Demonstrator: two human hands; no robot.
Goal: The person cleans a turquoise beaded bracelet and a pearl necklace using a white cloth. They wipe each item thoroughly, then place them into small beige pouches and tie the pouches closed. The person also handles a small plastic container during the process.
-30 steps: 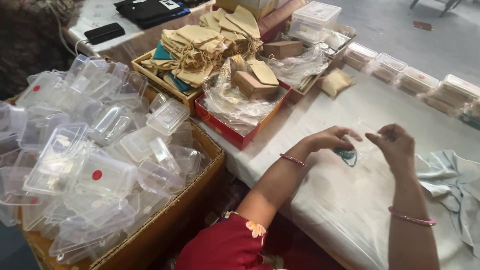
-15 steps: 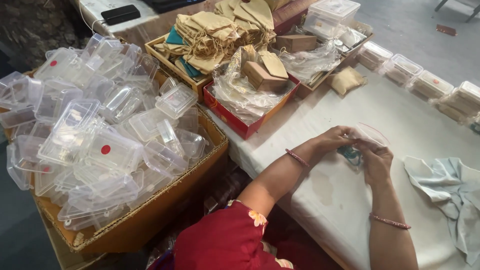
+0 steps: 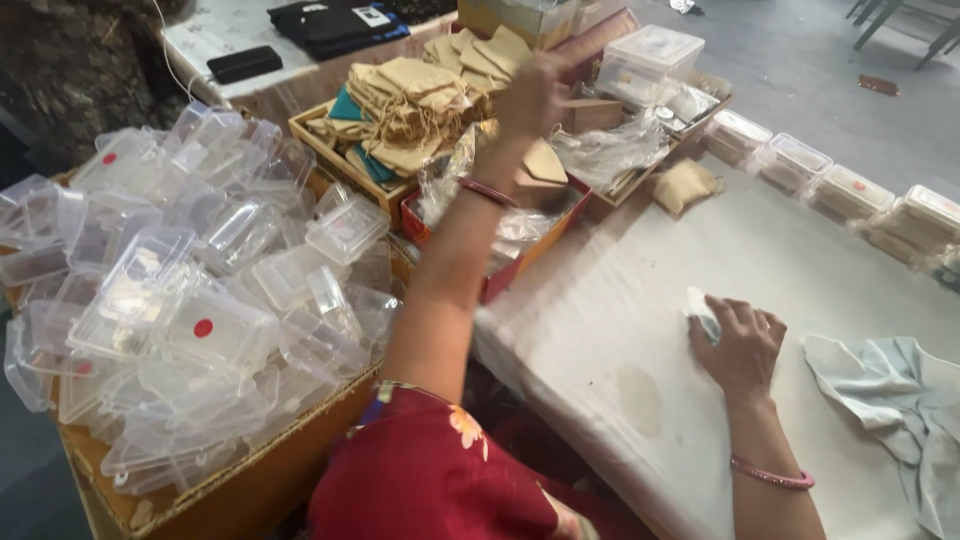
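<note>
— Where is each hand sitting right now?
— The right hand (image 3: 738, 342) is lying flat on the white counter (image 3: 620, 300), pressing down on a small pale item (image 3: 698, 306) that is peeking out at its upper left; the fingers are spread over it rather than curled. The left hand (image 3: 530, 95) is reaching far forward, blurred, over the red tray (image 3: 520, 262) of tan pouches and clear wrap.
— Is the left hand's grip holding anything?
— I cannot tell; the blur is hiding the fingers.
— Which hand is nearer the pale item?
— The right, touching it. The left is well apart from it, up and to the left. The item's long axis is too covered to judge.
— What is lying around them?
— A carton of clear plastic boxes (image 3: 200, 320) is sitting at the left, a wooden tray of cloth pouches (image 3: 400, 110) beyond the red one, lidded boxes (image 3: 850, 190) along the far edge, and a light blue cloth (image 3: 890, 390) just right of the right hand
</note>
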